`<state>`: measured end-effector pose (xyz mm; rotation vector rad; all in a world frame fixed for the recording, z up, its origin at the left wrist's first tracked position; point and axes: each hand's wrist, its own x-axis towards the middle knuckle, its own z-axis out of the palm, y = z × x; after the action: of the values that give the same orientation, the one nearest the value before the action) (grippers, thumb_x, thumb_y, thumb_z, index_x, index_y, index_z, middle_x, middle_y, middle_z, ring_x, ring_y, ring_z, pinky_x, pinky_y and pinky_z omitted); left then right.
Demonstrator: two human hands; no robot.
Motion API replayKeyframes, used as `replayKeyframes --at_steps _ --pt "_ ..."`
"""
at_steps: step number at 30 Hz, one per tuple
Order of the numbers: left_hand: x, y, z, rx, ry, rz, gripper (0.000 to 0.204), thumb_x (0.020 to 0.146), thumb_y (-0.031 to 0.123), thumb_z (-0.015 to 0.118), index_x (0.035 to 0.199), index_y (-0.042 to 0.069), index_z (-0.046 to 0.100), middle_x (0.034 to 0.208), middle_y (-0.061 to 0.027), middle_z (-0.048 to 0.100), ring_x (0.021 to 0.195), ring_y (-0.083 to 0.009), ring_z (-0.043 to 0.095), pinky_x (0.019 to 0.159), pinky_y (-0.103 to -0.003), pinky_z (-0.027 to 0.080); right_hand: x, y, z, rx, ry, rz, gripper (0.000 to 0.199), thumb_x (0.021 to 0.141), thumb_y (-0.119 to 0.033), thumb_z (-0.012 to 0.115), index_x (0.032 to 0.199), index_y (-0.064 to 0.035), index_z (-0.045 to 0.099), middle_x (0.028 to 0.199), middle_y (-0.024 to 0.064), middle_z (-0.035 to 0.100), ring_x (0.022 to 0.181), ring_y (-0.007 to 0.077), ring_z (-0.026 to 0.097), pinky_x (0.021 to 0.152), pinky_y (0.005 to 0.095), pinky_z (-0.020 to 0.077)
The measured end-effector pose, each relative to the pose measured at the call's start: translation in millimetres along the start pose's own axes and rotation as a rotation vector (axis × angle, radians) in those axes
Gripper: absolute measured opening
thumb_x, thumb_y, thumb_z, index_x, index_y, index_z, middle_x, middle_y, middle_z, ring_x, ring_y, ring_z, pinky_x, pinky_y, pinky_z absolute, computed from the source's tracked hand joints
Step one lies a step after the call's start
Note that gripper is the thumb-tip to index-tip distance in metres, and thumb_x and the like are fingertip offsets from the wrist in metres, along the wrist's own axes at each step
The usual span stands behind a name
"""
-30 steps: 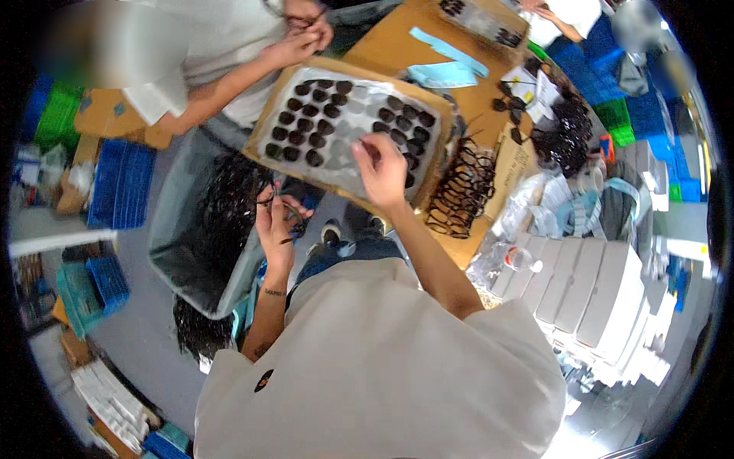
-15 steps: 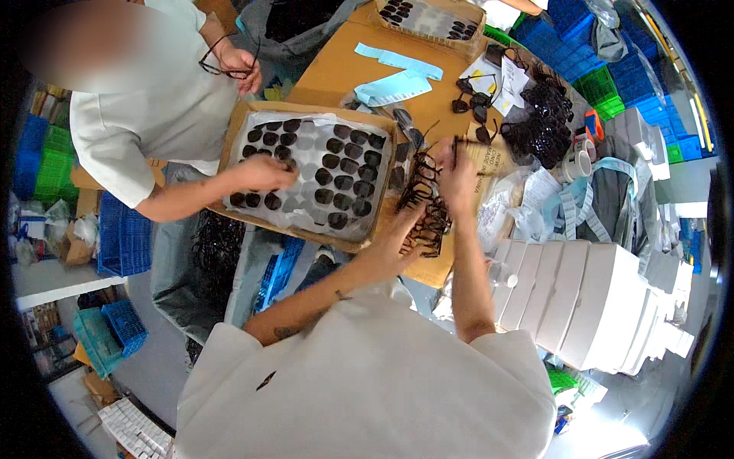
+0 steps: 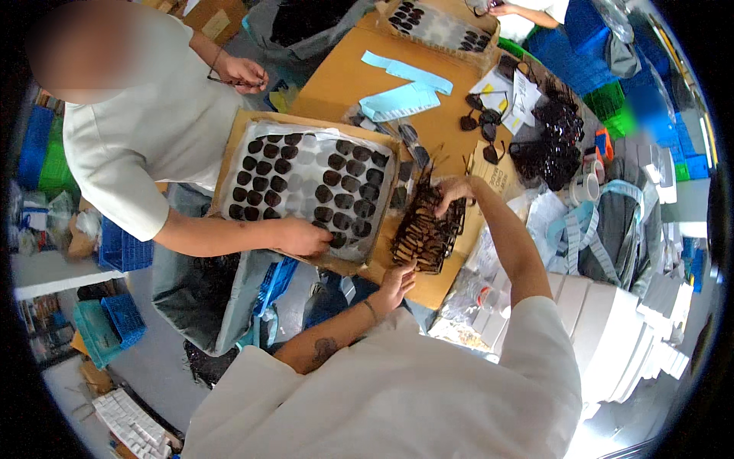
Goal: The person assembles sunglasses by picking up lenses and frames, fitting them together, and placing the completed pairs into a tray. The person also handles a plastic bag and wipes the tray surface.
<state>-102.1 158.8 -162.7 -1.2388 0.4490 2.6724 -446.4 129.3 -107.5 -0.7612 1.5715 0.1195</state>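
A dense row of dark brown eyeglass frames (image 3: 428, 237) lies on the brown tabletop in front of me. My right hand (image 3: 459, 193) reaches over the far end of the row, its fingers bent and closed on frames there; the fingertips are partly hidden. At the near left corner of the row is my left hand (image 3: 396, 284), fingers apart, the tips touching or very close to the frames. Left of the row stands a shallow cardboard box (image 3: 226, 180) lined with white paper, holding dark lenses (image 3: 353, 167) in columns.
A co-worker's hand (image 3: 306, 237) is at the box's near edge; their other hand (image 3: 246, 75) holds glasses. Sunglasses (image 3: 489, 118), a pile of dark glossy frames (image 3: 547, 141) and blue paper strips (image 3: 405, 99) lie farther off. White boxes (image 3: 581, 306) are stacked at right.
My left hand has drawn back toward me from the frames. My right hand has bent inward over their far end. The co-worker's hand has moved from the box's middle to its near edge.
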Motion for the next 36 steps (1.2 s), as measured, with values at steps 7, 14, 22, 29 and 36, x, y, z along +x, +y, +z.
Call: replayKeyframes --at_steps 7,14,22,29,36 --pt "-11.5 34.1 40.4 -0.134 -0.161 0.018 0.065 0.097 0.033 0.063 0.152 0.012 0.035 0.155 -0.0074 0.029 0.133 -0.0249 0.042 0.108 -0.038 0.042 -1.2 -12.3 31.1 -0.020 -0.080 0.196 0.098 0.065 -0.033 0.091 0.142 -0.0050 0.037 0.136 0.0141 0.050 0.127 0.0284 0.045 0.104 0.0430 0.0398" --pt "-17.8 21.8 57.9 -0.267 -0.183 0.012 0.039 0.092 0.029 0.067 0.126 0.014 0.058 0.124 -0.0012 0.062 0.119 -0.0180 0.054 0.112 -0.040 0.034 -37.2 -25.6 30.6 0.245 -0.181 -0.149 0.092 0.068 -0.020 0.090 0.145 -0.0040 0.041 0.139 0.0079 0.054 0.129 0.0228 0.046 0.109 0.0387 0.0347" --pt "-35.5 27.7 110.0 -0.363 -0.425 0.141 0.034 0.088 0.014 0.064 0.120 0.007 0.057 0.113 -0.0023 0.064 0.110 -0.0184 0.059 0.105 -0.037 0.041 -165.7 -107.1 36.1 -0.164 0.084 -0.391 0.088 0.063 -0.035 0.092 0.132 0.0012 0.052 0.116 0.0124 0.068 0.106 0.0215 0.064 0.094 0.0354 0.0502" --pt "-87.1 33.1 105.0 -0.184 -0.519 0.329 0.050 0.087 0.010 0.067 0.135 0.009 0.049 0.132 -0.0035 0.057 0.118 -0.0161 0.057 0.100 -0.036 0.046 -244.2 -147.1 124.3 -0.113 0.419 -0.427 0.083 0.064 -0.026 0.090 0.128 0.0046 0.048 0.113 0.0187 0.068 0.105 0.0284 0.067 0.090 0.0391 0.0518" --pt "-147.1 45.9 -5.2 -0.309 -0.368 0.762 0.071 0.080 -0.001 0.062 0.145 0.009 0.035 0.137 -0.0075 0.052 0.125 -0.0216 0.053 0.107 -0.039 0.045 -233.8 -252.6 225.3 -0.418 0.707 -0.577 0.053 0.077 -0.032 0.081 0.110 0.0010 0.056 0.093 0.0230 0.064 0.091 0.0448 0.062 0.076 0.0452 0.0502"
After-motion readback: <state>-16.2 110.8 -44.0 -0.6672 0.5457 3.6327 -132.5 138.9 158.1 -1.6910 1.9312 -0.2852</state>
